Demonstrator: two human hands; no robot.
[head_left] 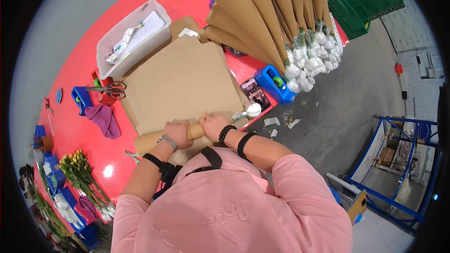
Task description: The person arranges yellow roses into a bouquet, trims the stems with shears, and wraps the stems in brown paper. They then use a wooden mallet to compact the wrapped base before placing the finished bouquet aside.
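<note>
My left hand [176, 134] is closed around a brown paper roll [196, 131] near the front of the table. Just to its right, my right hand [213, 127] grips the same roll, thumb toward the left hand. Out of the roll's right end come green stems ending in a white wrapped bulb [253, 110]. Some green leaf tips [132, 155] show by its left end. What lies inside the paper is hidden. Beneath and beyond my hands lies a stack of flat brown paper sheets [180, 82].
Finished paper cones with white wrapped ends [262, 16] lie at the far right. A blue tape dispenser [275, 84] and a phone [254, 93] sit at the right edge. Scissors [116, 90], a white bin [133, 37], a purple cloth [104, 121] and yellow flowers [75, 166] are leftward.
</note>
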